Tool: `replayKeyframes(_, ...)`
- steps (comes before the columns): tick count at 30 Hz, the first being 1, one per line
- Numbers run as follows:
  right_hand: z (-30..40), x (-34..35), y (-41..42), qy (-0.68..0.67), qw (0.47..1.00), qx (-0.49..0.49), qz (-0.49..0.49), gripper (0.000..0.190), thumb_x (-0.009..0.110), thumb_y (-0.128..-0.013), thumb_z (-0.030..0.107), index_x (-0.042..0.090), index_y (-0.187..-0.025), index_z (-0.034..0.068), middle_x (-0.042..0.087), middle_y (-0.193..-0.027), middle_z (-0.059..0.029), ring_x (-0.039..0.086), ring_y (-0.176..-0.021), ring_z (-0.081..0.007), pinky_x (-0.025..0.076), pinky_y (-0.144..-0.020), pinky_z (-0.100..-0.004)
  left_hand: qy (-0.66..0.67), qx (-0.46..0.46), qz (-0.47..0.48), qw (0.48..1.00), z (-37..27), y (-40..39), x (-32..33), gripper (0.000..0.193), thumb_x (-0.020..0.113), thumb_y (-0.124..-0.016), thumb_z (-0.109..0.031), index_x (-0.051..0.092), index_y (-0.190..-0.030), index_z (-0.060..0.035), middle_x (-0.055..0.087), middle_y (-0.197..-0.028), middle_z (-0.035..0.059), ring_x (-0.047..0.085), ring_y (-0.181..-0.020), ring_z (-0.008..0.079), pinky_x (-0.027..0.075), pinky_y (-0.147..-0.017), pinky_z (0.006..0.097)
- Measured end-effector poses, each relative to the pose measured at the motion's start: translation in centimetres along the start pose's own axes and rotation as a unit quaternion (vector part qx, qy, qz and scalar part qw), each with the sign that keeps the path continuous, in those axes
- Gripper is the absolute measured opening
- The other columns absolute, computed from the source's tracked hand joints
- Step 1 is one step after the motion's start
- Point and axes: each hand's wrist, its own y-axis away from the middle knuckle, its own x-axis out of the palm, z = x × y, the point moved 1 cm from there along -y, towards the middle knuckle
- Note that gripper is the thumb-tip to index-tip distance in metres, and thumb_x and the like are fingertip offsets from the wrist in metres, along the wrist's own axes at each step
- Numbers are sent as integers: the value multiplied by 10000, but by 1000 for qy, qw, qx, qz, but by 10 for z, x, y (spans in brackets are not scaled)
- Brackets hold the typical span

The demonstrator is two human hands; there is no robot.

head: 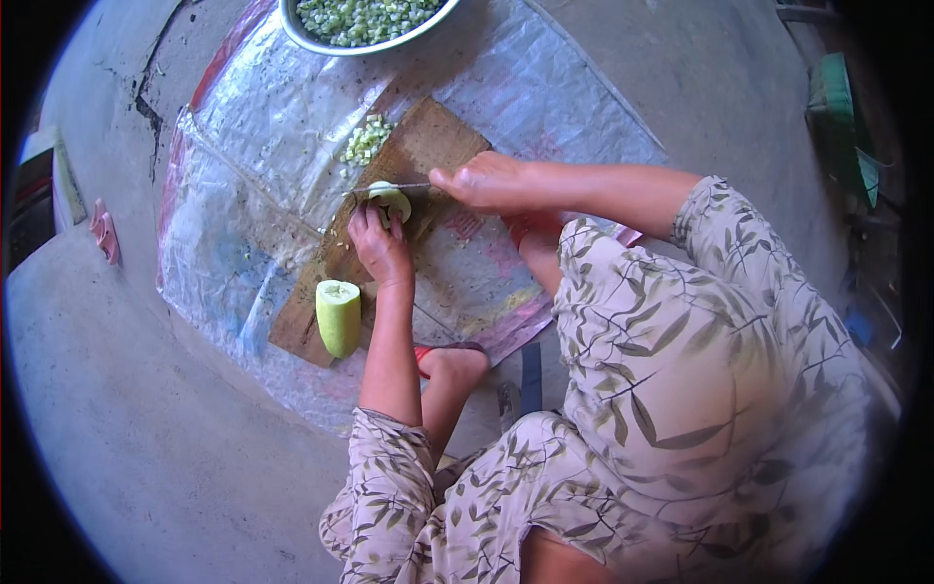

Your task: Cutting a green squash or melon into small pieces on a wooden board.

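My left hand (pixel 379 244) grips a pale green slice of a cucumber-like vegetable (pixel 398 204) on a worn wooden board (pixel 438 139). In my right hand (pixel 485 182) is the handle end of a knife (pixel 416 185), its thin blade edge-on across the slice, pointing left. Whether the blade has gone into the slice cannot be told. A thick cut piece of the same vegetable (pixel 339 325) stands near the board's lower end, its pale cut face up. Small diced pieces (pixel 367 139) lie beside the board's upper left edge.
A metal basin (pixel 365 50) of diced green vegetable stands at the top. Beneath the board a plastic woven sheet (pixel 241 197) covers part of the cracked concrete floor (pixel 124 365). My feet in red footwear are by the sheet's right side. Pink slippers (pixel 105 232) lie far left.
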Motion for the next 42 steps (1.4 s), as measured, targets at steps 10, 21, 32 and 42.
replayKeyframes(10,12,-3,8,6,1000,3,5,175,417,-915,133,451,-1035,11,645,-711,-211,668,-674,-391,510,-570,-493,3,-22,29,999,2,0,0,380,682,-787,-155,600,-1124,1,595,-1152,175,520,-1093,367,423,-957,443)
replayKeyframes(21,-5,19,-9,-62,997,24,-46,271,402,-928,123,460,-1144,-29,623,-659,-216,653,-633,-395,493,-543,-508,22,-11,-8,1000,1,9,4,394,683,-790,-136,588,-1150,-8,577,-1180,180,508,-1119,367,413,-975,444)
replayKeyframes(32,18,-9,11,-24,1000,11,16,177,426,-910,148,438,-1024,13,632,-723,-236,657,-706,-425,496,-603,-526,21,-16,6,1000,7,9,8,373,688,-779,-118,602,-1124,-3,576,-1169,184,516,-1107,375,425,-959,450)
replayKeyframes(42,11,11,-5,-38,998,46,13,272,479,-863,107,441,-1111,3,632,-727,-238,655,-721,-425,490,-621,-528,5,-8,-5,1000,6,11,8,347,712,-789,-145,608,-1094,-16,585,-1109,189,529,-1048,377,428,-921,455)
